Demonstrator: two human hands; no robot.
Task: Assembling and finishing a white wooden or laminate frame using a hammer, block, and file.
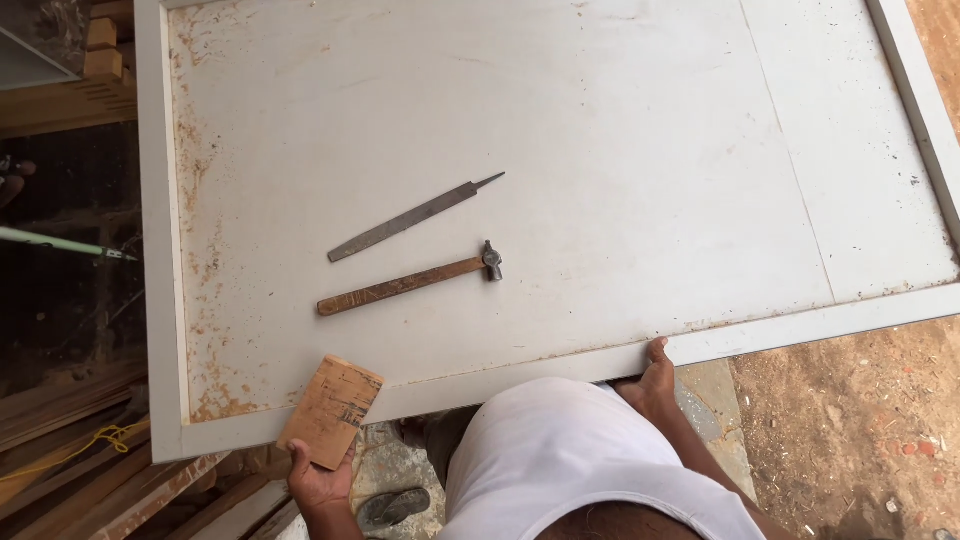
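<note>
A large grey-white framed panel [560,130] lies flat in front of me, with rust-coloured stains along its left side. On it lie a flat metal file [412,219] and a small hammer [410,284] with a wooden handle. My left hand [318,482] holds a worn wooden block [331,411] against the panel's near rail. My right hand [651,377] grips the near edge of the panel from below, thumb on top.
Wooden planks [70,420] and a yellow cord lie at the lower left. A sandal [393,507] rests on the ground by my legs. Bare reddish soil [860,420] spreads to the right. Timber pieces [70,90] sit at the top left.
</note>
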